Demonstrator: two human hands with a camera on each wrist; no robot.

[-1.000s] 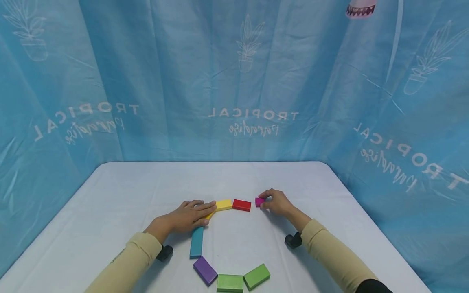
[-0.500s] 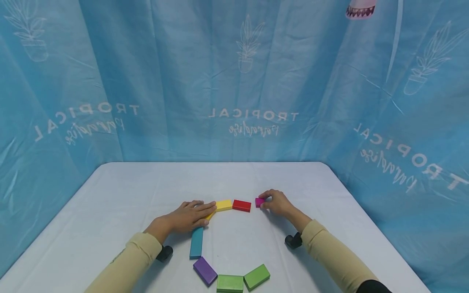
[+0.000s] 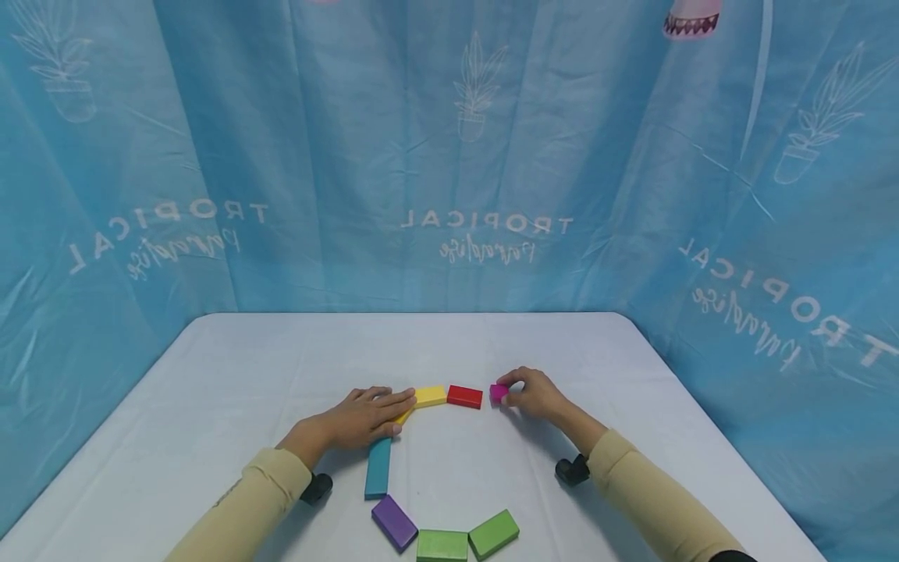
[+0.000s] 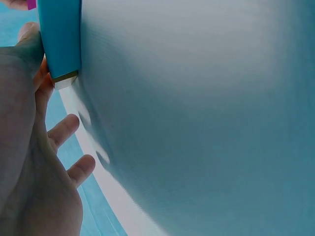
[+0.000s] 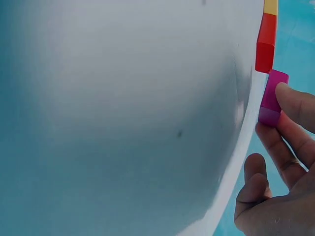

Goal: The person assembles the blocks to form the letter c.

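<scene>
In the head view, my right hand (image 3: 537, 394) pinches a small magenta block (image 3: 498, 393) between thumb and fingers, a short gap right of a red block (image 3: 465, 396). The right wrist view shows the thumb on the magenta block (image 5: 272, 98), near the red block's end. My left hand (image 3: 358, 417) rests with extended fingers over a yellow-orange block (image 3: 404, 417), mostly hidden beneath it. Its fingertips reach the end of a yellow block (image 3: 431, 396), which adjoins the red one. Below the palm lies a blue block (image 3: 378, 468); the left wrist view has the thumb beside it.
Nearer me, a purple block (image 3: 395, 523) and two green blocks, one straight (image 3: 442, 545) and one slanted (image 3: 495, 534), continue the curved row. All lie on a white-covered table (image 3: 281, 351). A blue printed curtain (image 3: 365, 156) surrounds its back and sides.
The magenta block has turned slightly in my right hand's fingers, and the right wrist has shifted a little rightward and down. My left hand stays in place on the blocks.
</scene>
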